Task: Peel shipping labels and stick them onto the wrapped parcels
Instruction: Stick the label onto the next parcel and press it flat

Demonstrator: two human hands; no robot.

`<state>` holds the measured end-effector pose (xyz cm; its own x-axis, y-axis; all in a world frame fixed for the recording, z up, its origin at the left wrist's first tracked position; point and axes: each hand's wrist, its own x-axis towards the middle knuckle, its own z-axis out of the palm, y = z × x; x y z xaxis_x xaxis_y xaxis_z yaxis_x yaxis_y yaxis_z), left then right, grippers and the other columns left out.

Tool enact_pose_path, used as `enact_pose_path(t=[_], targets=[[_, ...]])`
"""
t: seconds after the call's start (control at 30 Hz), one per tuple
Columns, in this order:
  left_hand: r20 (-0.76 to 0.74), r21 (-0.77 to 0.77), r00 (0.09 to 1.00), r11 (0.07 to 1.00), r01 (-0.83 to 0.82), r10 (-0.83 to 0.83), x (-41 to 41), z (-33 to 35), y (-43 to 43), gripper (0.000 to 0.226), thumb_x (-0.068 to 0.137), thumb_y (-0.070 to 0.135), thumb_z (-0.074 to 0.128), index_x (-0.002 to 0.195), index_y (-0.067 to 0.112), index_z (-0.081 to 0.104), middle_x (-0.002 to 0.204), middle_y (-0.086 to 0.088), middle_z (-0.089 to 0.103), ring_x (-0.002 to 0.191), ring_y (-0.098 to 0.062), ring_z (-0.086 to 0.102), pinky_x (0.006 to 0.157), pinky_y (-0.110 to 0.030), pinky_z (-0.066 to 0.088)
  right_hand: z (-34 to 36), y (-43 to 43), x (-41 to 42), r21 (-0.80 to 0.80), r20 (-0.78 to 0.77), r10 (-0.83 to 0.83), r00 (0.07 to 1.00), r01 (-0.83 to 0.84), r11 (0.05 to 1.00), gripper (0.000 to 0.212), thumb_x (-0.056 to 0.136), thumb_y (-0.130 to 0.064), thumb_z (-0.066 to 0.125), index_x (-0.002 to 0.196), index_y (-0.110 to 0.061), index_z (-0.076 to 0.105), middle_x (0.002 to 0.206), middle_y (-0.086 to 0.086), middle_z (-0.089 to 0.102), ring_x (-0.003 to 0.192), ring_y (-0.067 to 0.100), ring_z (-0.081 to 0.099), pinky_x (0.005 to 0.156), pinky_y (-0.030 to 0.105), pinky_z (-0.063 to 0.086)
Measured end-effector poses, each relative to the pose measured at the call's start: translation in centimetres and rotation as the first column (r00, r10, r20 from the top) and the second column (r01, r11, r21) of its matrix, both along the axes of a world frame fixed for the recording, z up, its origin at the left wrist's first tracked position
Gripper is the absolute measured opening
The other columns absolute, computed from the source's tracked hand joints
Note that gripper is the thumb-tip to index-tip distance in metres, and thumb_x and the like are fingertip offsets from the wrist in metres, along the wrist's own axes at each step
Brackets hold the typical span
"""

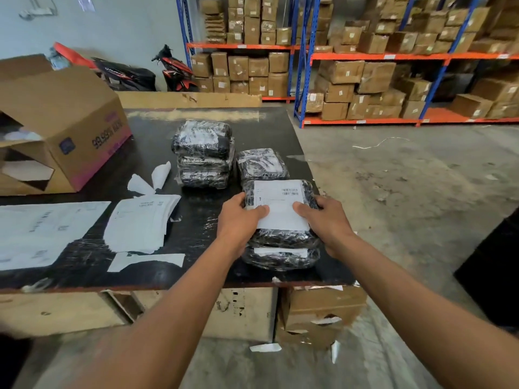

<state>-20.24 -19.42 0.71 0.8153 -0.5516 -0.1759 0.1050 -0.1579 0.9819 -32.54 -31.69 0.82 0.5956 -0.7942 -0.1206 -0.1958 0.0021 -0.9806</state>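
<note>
A white shipping label (279,204) lies on top of a black wrapped parcel (283,237), which sits on another labelled parcel (280,258) at the table's front right. My left hand (241,217) grips the top parcel's left side, thumb pressing the label. My right hand (325,217) grips the right side, thumb also on the label. Behind stands a single wrapped parcel (261,164) and a stack of wrapped parcels (203,154). Label sheets (140,223) lie to the left on the black table (196,234).
Peeled backing scraps (157,175) lie near an open cardboard box (61,130) at the back left. A large white sheet (42,231) covers the table's left. Shelves of cartons (365,80) stand behind, bare concrete floor to the right, and a carton (317,313) under the table.
</note>
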Motion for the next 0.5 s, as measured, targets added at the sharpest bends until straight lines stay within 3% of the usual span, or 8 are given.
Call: enact_pose_path(t=[0.13, 0.23, 0.3, 0.5], targets=[[-0.020, 0.041, 1.000, 0.999, -0.004, 0.005, 0.0, -0.8, -0.1, 0.061, 0.078, 0.016, 0.078, 0.135, 0.015, 0.054, 0.105, 0.002, 0.072, 0.091, -0.021, 0.071, 0.090, -0.044, 0.056, -1.2, -0.3, 0.2, -0.010, -0.028, 0.015, 0.999, -0.015, 1.000, 0.009, 0.085, -0.030, 0.074, 0.085, -0.028, 0.065, 0.100, 0.000, 0.075, 0.088, 0.025, 0.072, 0.082, 0.048, 0.060], [0.007, 0.086, 1.000, 0.996, 0.022, -0.023, 0.4, -0.8, -0.1, 0.036, 0.076, 0.018, 0.079, 0.110, 0.020, 0.068, 0.096, 0.004, 0.076, 0.087, -0.020, 0.073, 0.089, -0.044, 0.057, -1.9, -0.6, 0.3, -0.037, -0.048, 0.009, 0.999, -0.011, 0.999, 0.016, 0.082, -0.037, 0.073, 0.095, -0.031, 0.067, 0.097, -0.007, 0.075, 0.090, 0.021, 0.072, 0.090, 0.044, 0.057], [0.007, 0.080, 1.000, 0.997, 0.022, -0.022, 0.5, -0.9, -0.2, 0.027, 0.077, 0.014, 0.079, 0.099, 0.024, 0.067, 0.095, 0.004, 0.076, 0.086, -0.020, 0.073, 0.089, -0.043, 0.057, -2.3, -0.6, 0.3, -0.060, -0.061, 0.000, 0.998, -0.004, 0.998, 0.022, 0.081, -0.041, 0.072, 0.101, -0.032, 0.068, 0.096, -0.010, 0.075, 0.089, 0.018, 0.072, 0.090, 0.043, 0.057], [0.008, 0.069, 1.000, 0.998, -0.001, 0.000, 0.0, -1.1, -0.2, 0.048, 0.080, 0.012, 0.078, 0.125, 0.010, 0.061, 0.104, 0.001, 0.075, 0.091, -0.019, 0.073, 0.091, -0.042, 0.056, -2.7, -0.8, 0.0, -0.098, -0.072, 0.015, 0.997, -0.022, 0.995, 0.021, 0.082, -0.045, 0.070, 0.100, -0.036, 0.068, 0.095, -0.014, 0.074, 0.089, 0.013, 0.071, 0.091, 0.041, 0.056]])
